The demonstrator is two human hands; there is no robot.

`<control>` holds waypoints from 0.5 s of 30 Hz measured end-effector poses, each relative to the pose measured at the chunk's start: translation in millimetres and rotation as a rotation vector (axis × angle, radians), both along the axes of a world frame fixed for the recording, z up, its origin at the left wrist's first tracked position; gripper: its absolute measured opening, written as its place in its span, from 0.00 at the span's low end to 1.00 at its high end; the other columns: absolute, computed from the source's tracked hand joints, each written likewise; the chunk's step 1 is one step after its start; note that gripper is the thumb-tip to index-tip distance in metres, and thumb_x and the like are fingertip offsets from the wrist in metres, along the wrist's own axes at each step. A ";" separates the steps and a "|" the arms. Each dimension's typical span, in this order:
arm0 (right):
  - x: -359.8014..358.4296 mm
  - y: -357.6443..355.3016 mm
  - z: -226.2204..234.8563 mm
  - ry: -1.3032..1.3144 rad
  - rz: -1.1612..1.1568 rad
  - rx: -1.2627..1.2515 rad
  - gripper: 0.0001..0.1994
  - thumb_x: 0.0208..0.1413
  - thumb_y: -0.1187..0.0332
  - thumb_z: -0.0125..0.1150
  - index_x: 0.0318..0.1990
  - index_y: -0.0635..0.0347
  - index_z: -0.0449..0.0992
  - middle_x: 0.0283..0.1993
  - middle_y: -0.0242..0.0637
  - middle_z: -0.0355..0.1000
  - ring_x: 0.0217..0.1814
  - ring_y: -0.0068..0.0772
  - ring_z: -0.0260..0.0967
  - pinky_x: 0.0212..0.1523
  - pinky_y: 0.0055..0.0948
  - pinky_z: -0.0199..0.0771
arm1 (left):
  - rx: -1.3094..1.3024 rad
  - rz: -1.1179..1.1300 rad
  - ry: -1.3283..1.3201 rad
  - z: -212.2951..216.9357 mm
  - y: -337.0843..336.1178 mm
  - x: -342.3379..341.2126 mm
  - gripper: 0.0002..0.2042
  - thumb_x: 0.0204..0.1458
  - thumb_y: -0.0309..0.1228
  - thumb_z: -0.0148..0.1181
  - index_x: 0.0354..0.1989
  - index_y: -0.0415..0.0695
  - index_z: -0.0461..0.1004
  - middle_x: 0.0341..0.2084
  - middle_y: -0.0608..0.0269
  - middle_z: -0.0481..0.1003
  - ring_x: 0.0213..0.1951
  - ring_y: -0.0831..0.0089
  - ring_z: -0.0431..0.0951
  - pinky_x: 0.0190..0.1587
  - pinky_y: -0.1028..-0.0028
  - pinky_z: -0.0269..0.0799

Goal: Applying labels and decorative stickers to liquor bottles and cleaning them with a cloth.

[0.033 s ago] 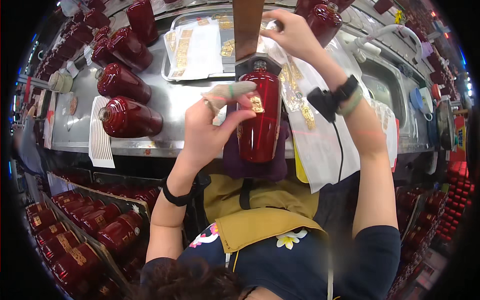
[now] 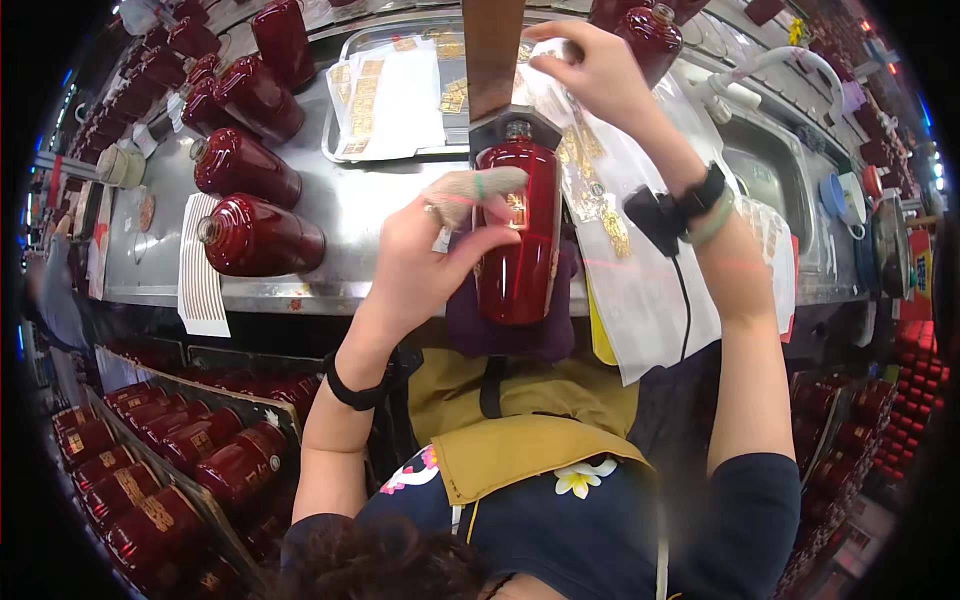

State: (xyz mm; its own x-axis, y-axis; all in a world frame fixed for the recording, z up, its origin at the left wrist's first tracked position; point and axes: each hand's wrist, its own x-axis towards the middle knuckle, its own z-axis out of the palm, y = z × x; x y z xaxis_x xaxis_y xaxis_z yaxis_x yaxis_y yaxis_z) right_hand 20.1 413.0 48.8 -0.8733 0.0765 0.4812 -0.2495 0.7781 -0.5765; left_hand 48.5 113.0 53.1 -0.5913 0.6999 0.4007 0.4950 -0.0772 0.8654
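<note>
Bottle (image 2: 519, 275): dark red and glossy, its neck away from the person, its base towards them, resting on a purple cloth (image 2: 562, 285) at the near edge of the desk (image 2: 345, 205).
Label (image 2: 518, 208): small, gold, at the bottle's upper face, partly covered by fingers.
Left hand (image 2: 412, 250): at the bottle's left side, two fingers in cloth sleeves above the label and the thumb below; the grip closes around it, though I cannot tell whether it pinches or only presses.
Right hand (image 2: 598, 75): beyond the bottle and to its right, thumb and fingertips near each other; I cannot tell whether that grip has anything in it.
Bottle handling: probably stiff, fairly heavy, slick and breakable; best held round the body, with the cloth supporting it.
Label handling: looks light and thin, likely easy to bend; take it by its edges.
Edges: the desk ends just under the bottle's base; a post (image 2: 492, 55) and a dark block (image 2: 550, 130) bound its neck end.
Left room: bare metal between the bottle and two spare bottles (image 2: 265, 238).
Right room: white sheets (image 2: 645, 310) just beside the bottle, with a cable (image 2: 684, 320) across them that could snag.
</note>
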 end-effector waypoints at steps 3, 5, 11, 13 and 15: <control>57.4 -19.8 22.0 -0.039 -0.068 -0.231 0.14 0.60 0.67 0.71 0.52 0.58 0.84 0.41 0.29 0.83 0.29 0.14 0.62 0.33 0.21 0.67 | -0.099 -0.074 0.337 2.3 -1.1 -6.5 0.25 0.46 0.31 0.79 0.56 0.44 0.82 0.48 0.63 0.84 0.57 0.61 0.81 0.71 0.54 0.61; 92.3 -41.8 26.8 -0.100 -0.076 -0.280 0.13 0.62 0.67 0.70 0.52 0.57 0.84 0.38 0.26 0.80 0.31 0.14 0.63 0.33 0.21 0.65 | -0.104 -0.034 0.344 -0.6 -6.1 -6.4 0.28 0.44 0.35 0.81 0.56 0.45 0.82 0.52 0.61 0.84 0.59 0.62 0.80 0.72 0.53 0.58; 126.1 -109.8 3.4 -0.238 -0.130 -0.725 0.18 0.62 0.67 0.69 0.57 0.65 0.79 0.30 0.23 0.65 0.33 0.15 0.61 0.35 0.22 0.64 | 0.099 0.186 -0.386 -28.9 4.4 7.7 0.36 0.64 0.32 0.66 0.76 0.35 0.55 0.72 0.45 0.64 0.73 0.59 0.64 0.74 0.60 0.58; 125.6 -119.9 -4.6 -0.247 -0.230 -0.719 0.26 0.61 0.63 0.72 0.63 0.65 0.74 0.31 0.22 0.60 0.33 0.17 0.58 0.34 0.22 0.63 | 0.153 0.145 -0.738 -33.4 11.7 13.1 0.37 0.67 0.32 0.63 0.78 0.35 0.50 0.73 0.44 0.61 0.73 0.59 0.64 0.74 0.62 0.60; 127.0 -124.7 -10.5 -0.284 -0.290 -0.803 0.30 0.60 0.62 0.73 0.66 0.64 0.71 0.33 0.23 0.60 0.33 0.17 0.58 0.34 0.22 0.63 | 0.116 0.055 -0.786 -33.2 17.2 11.7 0.37 0.69 0.32 0.60 0.80 0.36 0.46 0.73 0.46 0.60 0.72 0.63 0.65 0.72 0.65 0.62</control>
State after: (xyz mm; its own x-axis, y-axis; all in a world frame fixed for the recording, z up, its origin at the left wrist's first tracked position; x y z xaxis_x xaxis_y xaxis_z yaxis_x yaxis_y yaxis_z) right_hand 147.1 288.3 38.4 -0.8451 0.5329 -0.0433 0.1287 0.1240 -0.9839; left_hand 60.2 130.2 19.9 -0.7637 0.6406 -0.0799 -0.2518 -0.1816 0.9506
